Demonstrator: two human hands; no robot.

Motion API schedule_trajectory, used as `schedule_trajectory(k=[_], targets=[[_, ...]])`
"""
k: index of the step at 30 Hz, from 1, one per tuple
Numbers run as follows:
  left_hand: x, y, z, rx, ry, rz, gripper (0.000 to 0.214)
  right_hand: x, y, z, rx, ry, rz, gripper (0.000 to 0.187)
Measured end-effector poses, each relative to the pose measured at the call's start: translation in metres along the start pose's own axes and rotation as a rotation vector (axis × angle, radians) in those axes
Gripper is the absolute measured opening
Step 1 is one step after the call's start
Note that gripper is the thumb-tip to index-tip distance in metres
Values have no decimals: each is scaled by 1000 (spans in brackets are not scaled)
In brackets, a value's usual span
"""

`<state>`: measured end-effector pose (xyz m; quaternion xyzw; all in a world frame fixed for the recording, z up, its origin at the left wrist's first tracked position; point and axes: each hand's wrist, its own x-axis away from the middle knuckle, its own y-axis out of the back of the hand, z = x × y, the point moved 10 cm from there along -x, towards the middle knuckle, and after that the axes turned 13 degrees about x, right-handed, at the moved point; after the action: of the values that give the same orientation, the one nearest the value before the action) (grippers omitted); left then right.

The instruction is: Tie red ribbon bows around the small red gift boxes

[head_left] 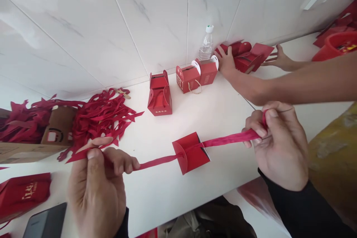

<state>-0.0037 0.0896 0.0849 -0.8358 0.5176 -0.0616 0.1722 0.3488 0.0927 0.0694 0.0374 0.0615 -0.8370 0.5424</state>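
Observation:
A red ribbon (228, 140) runs through the top of a small red gift box (195, 160) on the white table. My left hand (97, 182) is closed on the ribbon's left end, its pointed tip sticking out past the thumb. On the other side, my right hand (279, 145) pinches the right end. Both lengths stretch out from the box, close to straight. The box stands between my hands, near the table's front edge.
Red ribbons (103, 119) lie heaped beside a cardboard box (55, 130). Finished-looking red boxes (160, 100) and a water bottle (206, 44) stand along the wall. A co-worker's arms (262, 85) reach in from the right around more red boxes. A dark phone-like object (46, 221) lies front left.

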Motion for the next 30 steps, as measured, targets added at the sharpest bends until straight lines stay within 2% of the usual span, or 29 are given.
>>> schedule_trajectory(k=[3,5,10,13,15,18,20,22,24,27,30], targets=[[-5,20,19,-13,79,-76,15,0,7,-4,123,24,-51,13],[-7,34,38,-24,144,-104,14,-1,10,-12,285,19,-49,15],[1,50,86,-106,334,3,16,0,4,-42,689,-81,164,28],[7,52,87,-134,317,30,15,4,0,-50,790,-139,321,34],[10,39,74,-146,272,54,21,7,-7,-40,784,-133,379,34],[17,-9,64,-258,289,212,35,10,-34,-7,674,-33,443,30],[26,-47,71,-307,354,377,35,14,-61,10,552,27,538,27],[36,-74,86,-283,417,505,30,16,-82,16,449,55,614,27],[40,-84,104,-259,438,543,30,15,-90,9,383,32,642,29],[42,-82,127,-289,446,559,34,13,-87,-10,337,-58,647,32],[47,-84,129,-295,487,594,34,16,-87,-9,309,-48,665,31]])
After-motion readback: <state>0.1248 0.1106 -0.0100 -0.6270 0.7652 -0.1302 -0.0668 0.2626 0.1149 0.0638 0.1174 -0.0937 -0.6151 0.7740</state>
